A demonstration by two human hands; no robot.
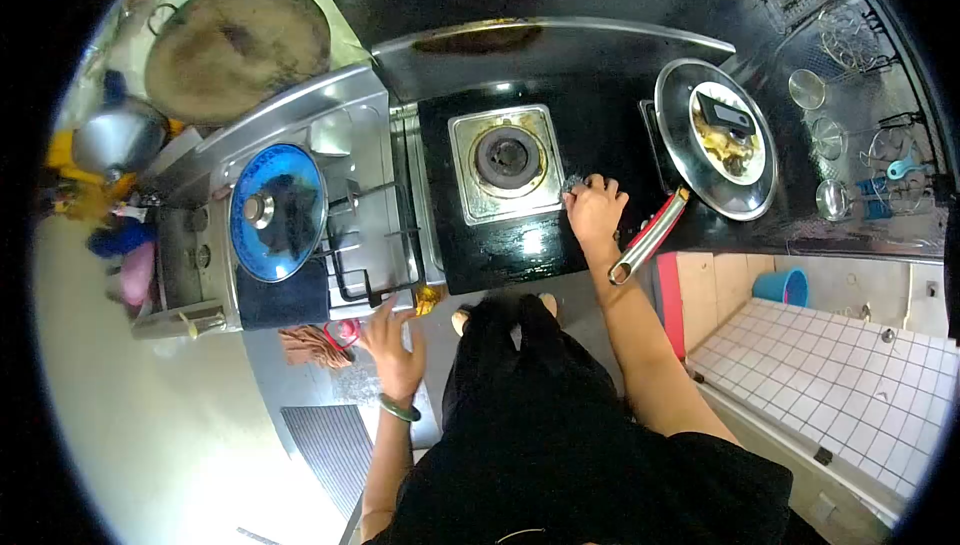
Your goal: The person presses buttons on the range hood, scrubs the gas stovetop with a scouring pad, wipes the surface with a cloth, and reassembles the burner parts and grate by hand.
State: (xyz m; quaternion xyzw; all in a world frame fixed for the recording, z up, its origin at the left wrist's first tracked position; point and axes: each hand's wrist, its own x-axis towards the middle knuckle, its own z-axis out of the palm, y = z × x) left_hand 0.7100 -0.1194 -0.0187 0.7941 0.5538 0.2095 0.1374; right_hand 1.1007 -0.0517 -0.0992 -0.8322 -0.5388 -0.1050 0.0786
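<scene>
My right hand (597, 210) is closed on a grey mesh-like scrubber (573, 184), touching the wet black stove top (515, 255) beside the square metal burner tray (467, 160). In the middle of that tray sits a round burner (510, 156). To the right of my hand is a red and silver pan handle (650, 237). My left hand (393, 350) hovers with its fingers apart and nothing in it, near the front edge of the left stove, with a green bangle (400, 408) on its wrist.
On the left stove is a blue-rimmed glass lid (279, 258). A brown cloth (307, 347) lies near my left hand. At the right, a steel lid (690, 170) bears a plate of food (752, 158). A large round board (235, 50) stands at the upper left.
</scene>
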